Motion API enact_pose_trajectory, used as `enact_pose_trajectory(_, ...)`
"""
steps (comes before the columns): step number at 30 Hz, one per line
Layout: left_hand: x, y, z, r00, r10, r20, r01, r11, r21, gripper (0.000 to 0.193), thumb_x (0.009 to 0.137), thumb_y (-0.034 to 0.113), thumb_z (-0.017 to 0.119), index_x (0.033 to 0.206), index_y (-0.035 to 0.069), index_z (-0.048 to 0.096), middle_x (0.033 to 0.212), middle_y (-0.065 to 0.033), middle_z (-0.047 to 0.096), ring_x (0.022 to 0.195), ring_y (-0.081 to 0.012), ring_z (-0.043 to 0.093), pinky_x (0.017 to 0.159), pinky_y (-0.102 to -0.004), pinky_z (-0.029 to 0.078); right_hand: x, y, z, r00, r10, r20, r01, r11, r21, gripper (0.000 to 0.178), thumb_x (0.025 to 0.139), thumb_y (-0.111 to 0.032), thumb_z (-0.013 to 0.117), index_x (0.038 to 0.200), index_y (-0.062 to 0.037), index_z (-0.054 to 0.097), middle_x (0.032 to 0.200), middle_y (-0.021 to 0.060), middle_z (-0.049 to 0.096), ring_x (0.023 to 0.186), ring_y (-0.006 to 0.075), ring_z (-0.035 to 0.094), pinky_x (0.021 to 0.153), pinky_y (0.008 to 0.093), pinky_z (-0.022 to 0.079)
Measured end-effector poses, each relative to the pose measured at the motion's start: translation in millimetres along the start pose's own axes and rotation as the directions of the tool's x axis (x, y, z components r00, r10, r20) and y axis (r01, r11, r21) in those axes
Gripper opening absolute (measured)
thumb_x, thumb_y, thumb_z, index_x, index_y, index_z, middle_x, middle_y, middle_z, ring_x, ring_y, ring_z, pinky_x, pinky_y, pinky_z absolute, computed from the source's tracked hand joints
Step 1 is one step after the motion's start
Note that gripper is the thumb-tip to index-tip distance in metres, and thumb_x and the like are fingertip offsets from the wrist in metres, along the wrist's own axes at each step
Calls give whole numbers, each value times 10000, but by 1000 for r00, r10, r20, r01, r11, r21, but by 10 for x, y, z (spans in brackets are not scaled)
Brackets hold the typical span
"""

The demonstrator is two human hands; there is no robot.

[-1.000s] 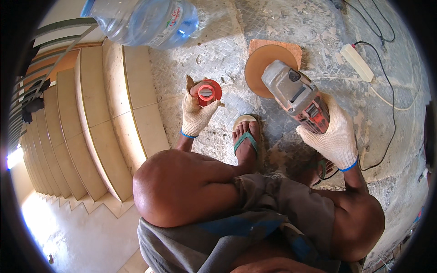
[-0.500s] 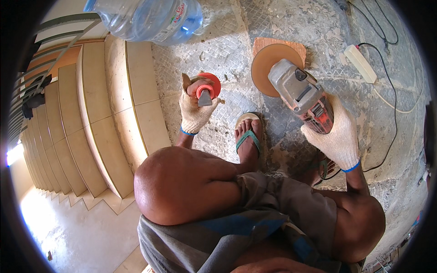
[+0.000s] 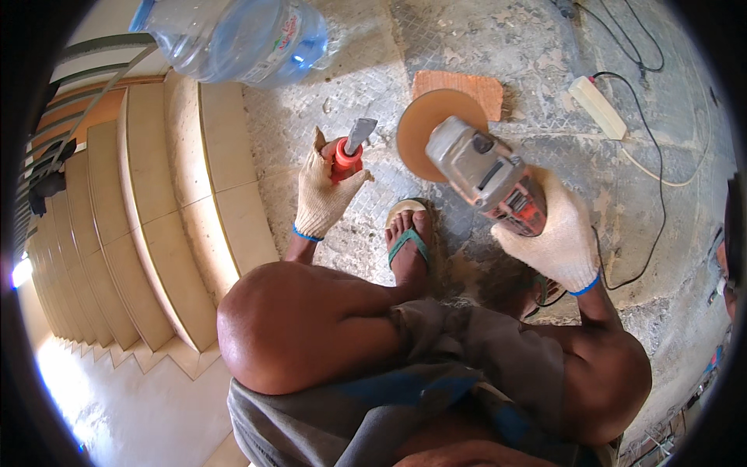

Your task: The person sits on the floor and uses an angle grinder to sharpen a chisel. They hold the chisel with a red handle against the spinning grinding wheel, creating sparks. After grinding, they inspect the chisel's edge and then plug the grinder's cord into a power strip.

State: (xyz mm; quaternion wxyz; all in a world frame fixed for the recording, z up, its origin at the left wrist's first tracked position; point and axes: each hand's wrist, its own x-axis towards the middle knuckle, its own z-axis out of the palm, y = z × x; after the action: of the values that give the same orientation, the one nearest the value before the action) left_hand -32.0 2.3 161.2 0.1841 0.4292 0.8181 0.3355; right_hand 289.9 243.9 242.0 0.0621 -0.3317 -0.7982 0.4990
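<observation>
Left hand (image 3: 321, 191) around a probable chisel (image 3: 349, 153)

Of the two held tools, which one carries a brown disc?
The grinder in the right hand; the red-handled chisel in the left hand has a flat blade.

- Bright daylight overall, strongest from the left, where the lower floor (image 3: 66, 389) burns out to white.
- Small purple-fringed flare at the far-left rim.
- Bright strips along the stairs (image 3: 156, 257); a sheen on the left knee (image 3: 253, 335).
- Glassy highlights on the bottle (image 3: 249, 39).
- Grinder (image 3: 475, 159) evenly lit and fairly sharp.
- Fisheye curves the stairs; corners black, lower-right edge hard to read.
</observation>
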Motion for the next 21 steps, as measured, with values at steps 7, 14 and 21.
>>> enact_pose_trajectory(7, -19, 160, 27, 996, -80, 39, 79, 997, 24, 689, 798, 214, 991, 1404, 55, 705, 1365, -264, 710, 1149, -396, 757, 961, -462, 614, 18, 47, 80, 996, -91, -20, 89, 992, -88, 752, 752, -303, 997, 1385, -60, 671, 1158, 206, 805, 1071, 411, 806, 906, 479, 660)
enact_pose_trajectory(14, -8, 215, -22, 996, 39, 83, -52, 985, 164, 657, 832, 99, 959, 1421, -5, 688, 1267, -187, 761, 1014, -207, 798, 896, -369, 641, 23, 43, 66, 997, -74, 4, 74, 993, -95, 765, 753, -322, 1000, 1389, -53, 672, 1165, 206, 807, 1074, 408, 808, 908, 473, 662)
enact_pose_trajectory(21, -6, 239, -26, 992, 28, 120, -46, 988, 149, 666, 814, 119, 976, 1411, 21, 696, 1294, -201, 752, 1032, -254, 796, 884, -377, 640, 35, 38, 71, 997, -72, -3, 71, 994, -86, 740, 761, -320, 995, 1377, -58, 680, 1165, 201, 807, 1074, 408, 808, 909, 469, 661)
